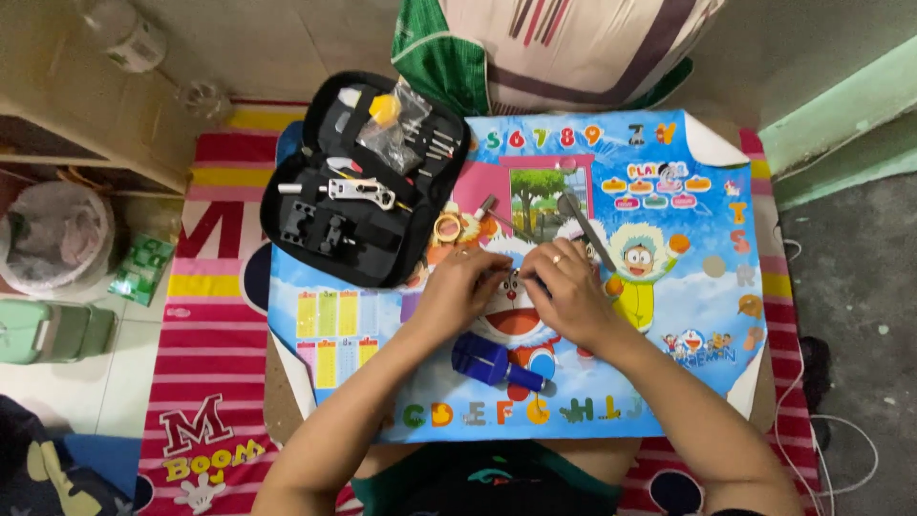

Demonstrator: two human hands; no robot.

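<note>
The person's lap and forearms fill the bottom edge, the elbows cut off by the frame. Just ahead of them a low bench (726, 382) carries a bright cartoon mat with letters and numbers; its corners curl up and show the brown board beneath. On the mat, close to the body, lies a blue tool (489, 361) with a dark blue handle, between the two forearms and touching neither hand.

Beyond it the left hand (457, 287) and right hand (565, 291) meet at the middle of the mat, fingers curled in toward each other. Both pinch at a small thing (509, 276) between the fingertips; it is nearly all hidden by the fingers and too small to make out. How tight each grip is cannot be told. A ring shows on the right hand.

Just past the hands lie a roll of tape (447, 227) and a slim grey tool (585, 227), set at a slant. To the left an open black tool case (358, 186) overhangs the bench, holding small metal tools and a clear bag (392, 129) with a yellow piece.

The bench stands on a red striped rug (220, 363). Further out are a pale tiled floor, a white cable (812, 420) at the right, a green box (48, 330) at the left, and a striped cushion (564, 48) at the top, cut off.
</note>
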